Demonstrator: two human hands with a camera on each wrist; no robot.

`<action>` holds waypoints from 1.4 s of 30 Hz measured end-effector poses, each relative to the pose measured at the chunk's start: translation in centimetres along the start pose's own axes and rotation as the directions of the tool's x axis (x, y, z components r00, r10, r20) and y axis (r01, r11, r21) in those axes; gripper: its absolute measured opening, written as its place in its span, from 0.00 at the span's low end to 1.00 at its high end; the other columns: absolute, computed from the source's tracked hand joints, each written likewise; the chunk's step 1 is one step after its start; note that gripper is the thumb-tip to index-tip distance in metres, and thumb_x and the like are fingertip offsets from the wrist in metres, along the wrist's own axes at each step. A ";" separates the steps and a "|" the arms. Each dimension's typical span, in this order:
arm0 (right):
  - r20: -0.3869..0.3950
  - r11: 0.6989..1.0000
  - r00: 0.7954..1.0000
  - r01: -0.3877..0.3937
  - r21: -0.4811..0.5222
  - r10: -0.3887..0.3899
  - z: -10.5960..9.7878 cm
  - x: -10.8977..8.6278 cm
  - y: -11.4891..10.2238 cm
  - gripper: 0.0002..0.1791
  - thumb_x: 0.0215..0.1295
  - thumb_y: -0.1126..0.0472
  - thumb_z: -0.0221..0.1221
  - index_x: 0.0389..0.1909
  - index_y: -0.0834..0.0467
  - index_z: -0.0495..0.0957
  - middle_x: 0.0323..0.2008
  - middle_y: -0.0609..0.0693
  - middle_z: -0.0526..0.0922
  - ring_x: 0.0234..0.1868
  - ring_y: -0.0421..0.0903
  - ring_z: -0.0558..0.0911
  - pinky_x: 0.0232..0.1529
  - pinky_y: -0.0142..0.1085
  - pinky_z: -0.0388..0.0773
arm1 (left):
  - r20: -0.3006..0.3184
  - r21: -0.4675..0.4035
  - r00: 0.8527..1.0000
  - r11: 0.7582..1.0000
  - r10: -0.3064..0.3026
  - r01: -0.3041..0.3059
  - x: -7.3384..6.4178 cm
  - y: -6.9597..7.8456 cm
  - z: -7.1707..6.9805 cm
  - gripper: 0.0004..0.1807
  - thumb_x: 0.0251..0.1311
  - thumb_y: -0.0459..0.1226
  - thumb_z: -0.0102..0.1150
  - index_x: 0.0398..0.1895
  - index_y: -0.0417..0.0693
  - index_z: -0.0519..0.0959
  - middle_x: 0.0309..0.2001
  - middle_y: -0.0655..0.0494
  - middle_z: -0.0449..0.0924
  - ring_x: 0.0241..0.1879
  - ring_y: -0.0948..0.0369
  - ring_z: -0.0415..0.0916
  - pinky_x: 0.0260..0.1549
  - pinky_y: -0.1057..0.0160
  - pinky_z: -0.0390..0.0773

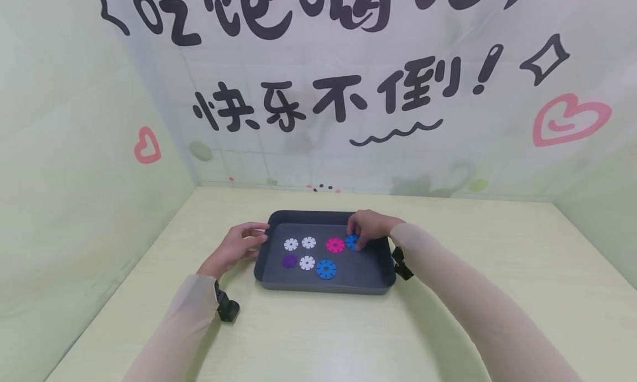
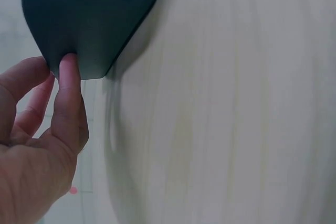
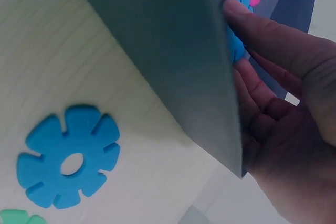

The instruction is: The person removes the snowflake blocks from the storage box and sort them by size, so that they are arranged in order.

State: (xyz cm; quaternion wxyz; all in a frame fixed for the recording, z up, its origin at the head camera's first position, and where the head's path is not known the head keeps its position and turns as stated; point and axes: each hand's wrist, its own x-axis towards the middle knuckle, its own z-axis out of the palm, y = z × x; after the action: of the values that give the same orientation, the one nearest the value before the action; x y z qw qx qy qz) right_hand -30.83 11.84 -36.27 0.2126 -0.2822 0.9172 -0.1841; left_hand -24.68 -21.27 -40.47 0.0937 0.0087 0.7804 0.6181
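Observation:
My right hand (image 1: 373, 226) reaches over the right side of a dark grey tray (image 1: 318, 288) and pinches a blue notched disc (image 1: 351, 242), a flat interlocking building piece, low inside it. In the right wrist view the thumb (image 3: 239, 8) lies on this disc. Just left of it is a pink disc (image 1: 335, 245). Another blue disc (image 1: 325, 270) lies nearer the front, with three white discs (image 1: 307, 263) and a purple disc (image 1: 290, 261) in the left half. At the tray's left side, my left hand (image 1: 238, 244) touches the rim and outer wall with its fingertips.
Outside the tray, a loose blue disc (image 3: 47, 145) and part of a green disc (image 3: 18, 216) lie on the pale wooden table (image 1: 318, 338), seen in the right wrist view. A printed white wall cloth (image 1: 298, 166) hangs behind the table.

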 end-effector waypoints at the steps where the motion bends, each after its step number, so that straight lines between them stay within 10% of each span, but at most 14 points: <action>1: 0.001 1.000 1.000 0.001 -0.002 -0.001 -0.1 0.0 0.0 0.17 0.44 0.66 0.71 0.36 0.61 0.77 0.30 0.51 0.77 0.31 0.44 0.74 0.36 0.34 0.74 | 0.001 0.002 1.000 1.000 0.000 0.000 0.0 0.0 0.0 0.23 0.60 0.29 0.55 0.59 0.37 0.68 0.48 0.41 0.71 0.41 0.56 0.74 0.35 0.62 0.80; 13: -0.025 0.993 0.995 0.101 0.063 -0.100 -1.5 -1.6 -0.2 0.06 0.51 0.72 0.63 0.31 0.64 0.78 0.23 0.49 0.78 0.24 0.41 0.74 0.28 0.32 0.75 | -0.015 0.011 1.000 1.000 -0.005 0.005 0.0 0.2 0.1 0.22 0.59 0.29 0.55 0.58 0.38 0.69 0.46 0.44 0.72 0.41 0.56 0.74 0.32 0.64 0.80; 23: -0.221 0.968 0.964 0.185 0.170 -0.145 -3.2 -5.6 3.2 0.06 0.53 0.70 0.62 0.33 0.64 0.79 0.26 0.49 0.78 0.29 0.44 0.76 0.33 0.36 0.77 | -0.013 0.004 1.000 1.000 -0.002 0.002 0.0 0.1 0.2 0.22 0.59 0.29 0.56 0.58 0.38 0.69 0.46 0.44 0.72 0.39 0.57 0.75 0.33 0.63 0.80; 30: -0.280 0.970 0.959 0.114 0.217 -0.050 -3.1 -9.9 7.2 0.07 0.54 0.68 0.62 0.35 0.64 0.78 0.26 0.49 0.78 0.30 0.46 0.75 0.32 0.37 0.76 | -0.007 0.000 1.000 1.000 0.008 -0.008 -0.2 0.0 0.0 0.23 0.60 0.29 0.55 0.59 0.35 0.67 0.46 0.43 0.71 0.39 0.58 0.74 0.35 0.62 0.80; 42: -0.087 0.939 0.990 -0.077 0.335 0.112 -1.9 -15.6 12.5 0.10 0.58 0.65 0.59 0.39 0.65 0.77 0.27 0.51 0.76 0.31 0.46 0.72 0.33 0.39 0.73 | 0.002 -0.012 1.000 1.000 0.011 -0.011 -0.2 0.1 0.1 0.23 0.60 0.29 0.54 0.59 0.34 0.67 0.49 0.39 0.70 0.40 0.58 0.74 0.35 0.63 0.80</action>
State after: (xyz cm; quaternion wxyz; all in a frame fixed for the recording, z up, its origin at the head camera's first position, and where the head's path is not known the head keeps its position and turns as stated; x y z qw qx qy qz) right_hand -25.58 31.22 -35.97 0.2170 -0.1880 0.8956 -0.3398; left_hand -24.44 -21.21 -40.35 0.0913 0.0132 0.7765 0.6233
